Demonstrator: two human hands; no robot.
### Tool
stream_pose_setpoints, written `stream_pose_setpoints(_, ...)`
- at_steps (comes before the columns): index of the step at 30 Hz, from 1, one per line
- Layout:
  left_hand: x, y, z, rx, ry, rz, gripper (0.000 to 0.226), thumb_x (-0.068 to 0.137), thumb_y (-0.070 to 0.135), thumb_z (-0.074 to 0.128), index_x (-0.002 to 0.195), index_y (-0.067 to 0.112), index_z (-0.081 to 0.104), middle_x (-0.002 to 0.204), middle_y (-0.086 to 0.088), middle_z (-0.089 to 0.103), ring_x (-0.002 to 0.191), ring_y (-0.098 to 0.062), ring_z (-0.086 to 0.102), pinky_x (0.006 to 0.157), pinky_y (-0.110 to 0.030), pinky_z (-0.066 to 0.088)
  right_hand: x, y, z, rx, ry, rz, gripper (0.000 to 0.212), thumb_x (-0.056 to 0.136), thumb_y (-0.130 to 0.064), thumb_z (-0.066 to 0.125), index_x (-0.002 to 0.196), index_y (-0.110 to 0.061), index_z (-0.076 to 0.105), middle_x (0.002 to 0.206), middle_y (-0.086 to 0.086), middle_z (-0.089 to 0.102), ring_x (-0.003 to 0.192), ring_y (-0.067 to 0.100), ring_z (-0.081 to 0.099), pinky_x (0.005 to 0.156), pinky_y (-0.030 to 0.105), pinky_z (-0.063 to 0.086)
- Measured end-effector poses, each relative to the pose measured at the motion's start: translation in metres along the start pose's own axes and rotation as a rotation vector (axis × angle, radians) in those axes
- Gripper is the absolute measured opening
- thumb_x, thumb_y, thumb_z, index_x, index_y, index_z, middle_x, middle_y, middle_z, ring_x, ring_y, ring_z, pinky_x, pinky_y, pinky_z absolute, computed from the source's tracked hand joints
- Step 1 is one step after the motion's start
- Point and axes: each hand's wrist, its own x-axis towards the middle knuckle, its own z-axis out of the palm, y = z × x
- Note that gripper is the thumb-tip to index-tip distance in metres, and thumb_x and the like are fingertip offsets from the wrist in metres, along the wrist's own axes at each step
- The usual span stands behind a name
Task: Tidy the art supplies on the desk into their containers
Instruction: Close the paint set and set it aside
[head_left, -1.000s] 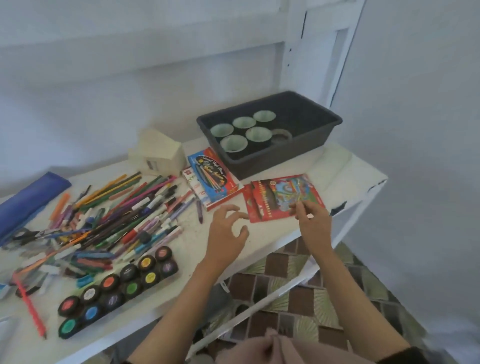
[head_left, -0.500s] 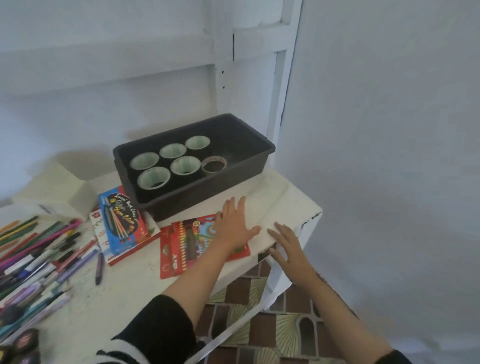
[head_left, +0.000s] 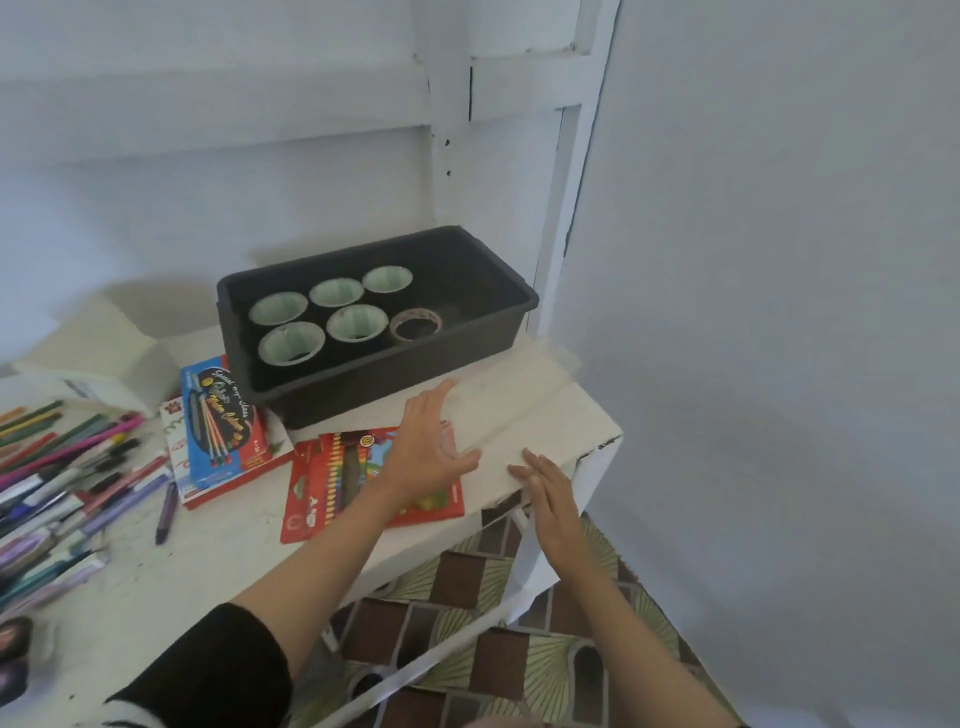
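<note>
Covering flat red carton (head_left: 332, 483), left hand (head_left: 428, 452)

Bkgd: pale blue-grey wall (head_left: 779, 260) fills far side + right. White wooden post (head_left: 574, 182) upright at far right, paint chipped; horiz. rail (head_left: 208, 114) runs left from it. Floor (head_left: 457, 577) near right: brown squares alt. w/ green fan-pattern tiles.

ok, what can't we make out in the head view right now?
Head view only:
Red pencil box: right part hidden under the left hand.
Pen pile: cut off by the left frame edge, count unknown.
Paint pots: only a blurred sliver at the lower-left edge.
Cups in the dark bin: bottoms shadowed, contents unclear.
Right hand: contact with the desk edge unclear.
</note>
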Motion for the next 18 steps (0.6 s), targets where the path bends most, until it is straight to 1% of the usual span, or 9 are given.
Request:
stream_pose_setpoints(2,-0.009,0.002,-0.017,-0.057,-0.024,0.054,0.088,0.071,0.037,0.074,0.144,0.028,0.024,0.145,0.005,0.03,0.126,-0.003,0.026,0.105,-0.028,0.026,0.009,-0.015,-0.011,0.113,0.089,0.112,0.041,0.1,-0.041,0.026,0.101,-0.032,0.065,0.123,-0.007,0.06,0.119,0.01,0.047,0.108,0.031,0.031)
stream_pose_setpoints(4,-0.018,0.002,-0.034,-0.099,-0.065,0.082,0.089,0.071,0.034,0.077,0.142,0.032,0.024,0.143,0.009,0.031,0.126,0.0,0.029,0.106,-0.025,0.028,0.022,-0.035,-0.029,0.288,0.248,0.215,0.054,0.102,-0.04,0.021,0.095,-0.018,0.069,0.1,0.004,0.07,0.098,0.018,0.061,0.099,0.039,0.039)
stream_pose_setpoints(6,-0.029,0.001,-0.05,-0.104,-0.095,0.098,0.091,0.068,0.035,0.077,0.141,0.037,0.023,0.138,0.012,0.034,0.124,0.003,0.033,0.102,-0.019,0.029,0.036,-0.055,-0.046,0.478,0.357,0.293,0.062,0.101,-0.046,0.013,0.102,-0.013,0.066,0.094,0.003,0.07,0.088,0.021,0.065,0.091,0.04,0.042)
stream_pose_setpoints(8,-0.042,-0.003,-0.065,-0.089,-0.112,0.11,0.093,0.066,0.033,0.078,0.14,0.042,0.022,0.133,0.014,0.037,0.122,0.003,0.034,0.101,-0.018,0.031,0.046,-0.075,-0.055,0.648,0.34,0.325,0.058,0.1,-0.05,0.014,0.111,-0.017,0.061,0.097,0.0,0.069,0.084,0.019,0.066,0.08,0.036,0.045)
stream_pose_setpoints(9,-0.048,-0.006,-0.073,-0.082,-0.117,0.116,0.094,0.065,0.034,0.079,0.139,0.043,0.022,0.131,0.016,0.037,0.122,0.002,0.035,0.101,-0.019,0.033,0.048,-0.086,-0.054,0.682,0.291,0.314,0.052,0.1,-0.049,0.02,0.113,-0.017,0.06,0.099,0.002,0.069,0.082,0.02,0.067,0.074,0.033,0.047)
stream_pose_setpoints(11,-0.064,-0.013,-0.089,-0.09,-0.121,0.114,0.093,0.064,0.041,0.079,0.139,0.041,0.024,0.132,0.019,0.035,0.122,0.003,0.036,0.102,-0.019,0.037,0.048,-0.108,-0.041,0.585,0.187,0.26,0.032,0.099,-0.037,0.04,0.112,-0.017,0.061,0.101,0.006,0.069,0.078,0.019,0.068,0.069,0.028,0.048)
stream_pose_setpoints(13,-0.081,-0.023,-0.107,-0.105,-0.11,0.107,0.094,0.063,0.049,0.079,0.141,0.035,0.027,0.137,0.016,0.035,0.125,0.002,0.036,0.103,-0.016,0.036,0.044,-0.126,-0.019,0.428,0.13,0.183,0.021,0.095,-0.025,0.052,0.114,-0.018,0.059,0.097,0.003,0.069,0.079,0.016,0.066,0.071,0.024,0.05)
stream_pose_setpoints(16,-0.115,-0.044,-0.142,-0.09,0.014,0.055,0.1,0.061,0.042,0.085,0.143,0.031,0.028,0.134,0.015,0.033,0.124,0.005,0.034,0.101,-0.01,0.031,0.032,-0.149,0.026,0.379,0.112,0.108,0.026,0.093,-0.017,0.055,0.119,-0.02,0.056,0.094,-0.001,0.066,0.082,0.011,0.062,0.069,0.02,0.051)
stream_pose_setpoints(18,-0.146,-0.062,-0.17,-0.064,0.104,-0.032,0.099,0.06,0.032,0.088,0.139,0.035,0.028,0.132,0.014,0.034,0.12,0.004,0.034,0.102,-0.017,0.033,0.02,-0.165,0.062,0.339,0.064,0.077,0.026,0.094,-0.018,0.055,0.119,-0.022,0.056,0.101,0.0,0.063,0.085,0.011,0.062,0.067,0.019,0.053)
